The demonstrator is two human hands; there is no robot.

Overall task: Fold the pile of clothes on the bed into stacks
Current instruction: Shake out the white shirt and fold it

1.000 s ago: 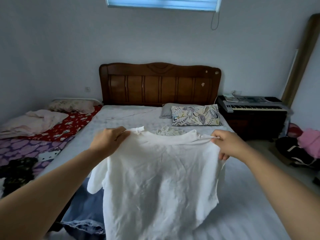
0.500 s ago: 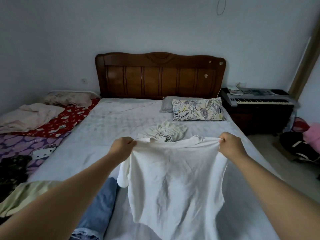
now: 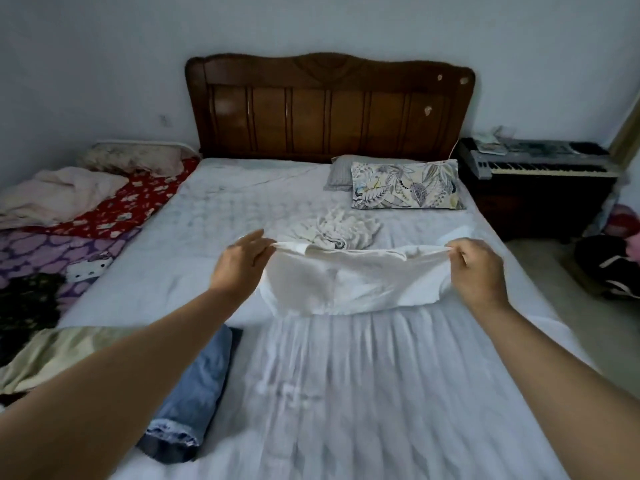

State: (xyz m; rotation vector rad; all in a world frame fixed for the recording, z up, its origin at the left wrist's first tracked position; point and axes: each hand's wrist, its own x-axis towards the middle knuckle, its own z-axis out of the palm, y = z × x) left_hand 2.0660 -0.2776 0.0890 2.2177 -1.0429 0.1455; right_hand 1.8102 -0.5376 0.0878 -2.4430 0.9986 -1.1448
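Observation:
I hold a white T-shirt (image 3: pixel 349 285) by its shoulders over the middle of the bed (image 3: pixel 214 223). My left hand (image 3: pixel 239 268) pinches the left shoulder, its other fingers stretched out. At the right shoulder, my right hand (image 3: pixel 479 271) grips the fabric. The shirt's lower part is blurred and streaks toward me across the sheet. A crumpled cream garment (image 3: pixel 336 228) lies just beyond the shirt. Folded blue jeans (image 3: pixel 194 393) rest on the bed at my lower left.
A floral pillow (image 3: pixel 405 185) leans near the wooden headboard (image 3: pixel 329 105). Left of the bed lie a pale green cloth (image 3: pixel 52 355), dark clothes (image 3: pixel 24 306) and patterned bedding (image 3: pixel 114 206). A keyboard (image 3: pixel 540 161) on a dark cabinet and bags (image 3: pixel 606 265) stand at the right.
Both hands have swung the T-shirt forward and down, from hanging upright to spreading toward the sheet. My left fingers have loosened to a pinch.

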